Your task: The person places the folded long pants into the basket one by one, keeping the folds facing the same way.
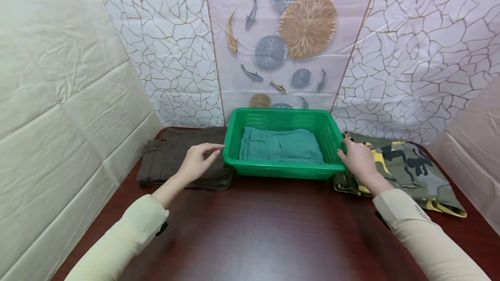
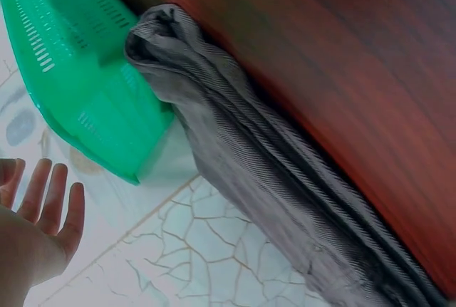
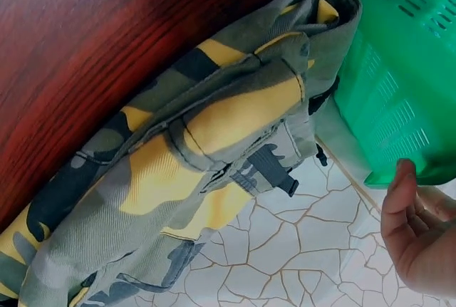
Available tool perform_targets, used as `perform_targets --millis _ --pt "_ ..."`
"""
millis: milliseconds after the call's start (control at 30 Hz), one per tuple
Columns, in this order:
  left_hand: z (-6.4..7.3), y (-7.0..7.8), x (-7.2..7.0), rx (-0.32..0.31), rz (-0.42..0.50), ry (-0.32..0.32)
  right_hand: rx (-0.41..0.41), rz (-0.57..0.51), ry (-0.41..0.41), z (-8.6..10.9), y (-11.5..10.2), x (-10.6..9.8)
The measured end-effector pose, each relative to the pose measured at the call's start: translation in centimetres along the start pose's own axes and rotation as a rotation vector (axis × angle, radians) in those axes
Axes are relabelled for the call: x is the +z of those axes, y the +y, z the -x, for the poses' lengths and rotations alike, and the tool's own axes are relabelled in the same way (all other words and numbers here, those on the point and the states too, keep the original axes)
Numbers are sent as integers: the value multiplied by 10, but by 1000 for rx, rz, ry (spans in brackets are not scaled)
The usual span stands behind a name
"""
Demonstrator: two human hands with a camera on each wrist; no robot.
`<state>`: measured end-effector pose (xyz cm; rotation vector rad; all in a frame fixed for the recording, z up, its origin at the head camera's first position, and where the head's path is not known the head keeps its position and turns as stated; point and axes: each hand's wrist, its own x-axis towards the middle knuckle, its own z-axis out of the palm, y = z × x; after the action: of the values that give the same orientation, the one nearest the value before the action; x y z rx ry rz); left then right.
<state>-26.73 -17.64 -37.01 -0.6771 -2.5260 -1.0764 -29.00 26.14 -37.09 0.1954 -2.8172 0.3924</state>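
Observation:
A green plastic basket (image 1: pixel 285 170) with slotted walls stands at the back middle of the table. Inside it lies a folded teal garment (image 1: pixel 281 144). My left hand (image 1: pixel 198 161) is at the basket's left side, fingers fairly straight, thumb apart from them, fingertips right by the rim; nothing is in its grasp. Over on the right side, my right hand (image 1: pixel 358 159) has its fingertips close to the rim, fingers loosely bent. Below the left hand lies a folded dark brown garment (image 1: pixel 160 164). Folded camouflage clothing (image 1: pixel 410 172) in green, yellow and black lies beneath the right hand.
The dark red wooden table (image 1: pixel 281 229) stretches in front of the basket. Behind it hangs a patterned cloth (image 1: pixel 175 55) with crackle lines and fish. Pale cloth (image 1: pixel 62 120) encloses the left side, and similar cloth (image 1: pixel 472 155) the right.

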Motion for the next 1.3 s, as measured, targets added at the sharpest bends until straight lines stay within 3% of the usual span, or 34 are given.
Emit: perform_targets --millis 400,667,800,1067,1200,1300 --pt "17 -32 -12 -100 -24 73 46 -35 33 0 2 7" --pt "20 -60 -12 -163 -103 76 63 -33 41 2 2 6" --pt "17 -73 -13 -218 -181 23 62 -43 42 2 1 8" --pt "-2 -96 -4 -273 -429 -165 72 -36 44 0 0 9" --pt "-14 -101 6 -317 -440 -255 80 -38 34 0 1 9" --pt "-20 -100 12 -341 -439 -284 73 -42 40 -1 0 8"
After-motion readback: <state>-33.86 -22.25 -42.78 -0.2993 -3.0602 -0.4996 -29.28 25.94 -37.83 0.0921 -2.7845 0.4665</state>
